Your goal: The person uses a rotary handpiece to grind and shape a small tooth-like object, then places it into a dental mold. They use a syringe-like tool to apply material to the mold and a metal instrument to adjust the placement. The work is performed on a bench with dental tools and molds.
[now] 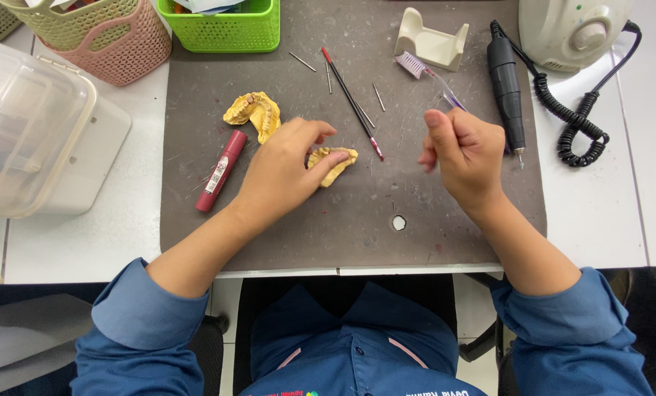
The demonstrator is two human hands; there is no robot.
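- The left hand (282,172) is resting at the middle of the frame, its fingers pinching together on a yellow dental cast (333,163) that is lying on the grey mat (343,227)
- That cast is showing as a curved, chalky arch with small tooth bumps, half hidden under the fingers
- The right hand (466,155) is hovering right of centre, curled closed around the clear handle of a toothbrush (429,76), whose bristles are pointing to the upper frame
- A second yellow cast (254,114) is lying upper left of the left hand, with a red tube (221,171) just beside it
- A thin black brush (351,102) is lying between the hands
- A black handpiece (507,88) with a coiled cord is sitting at the right, near the white desk (599,213)
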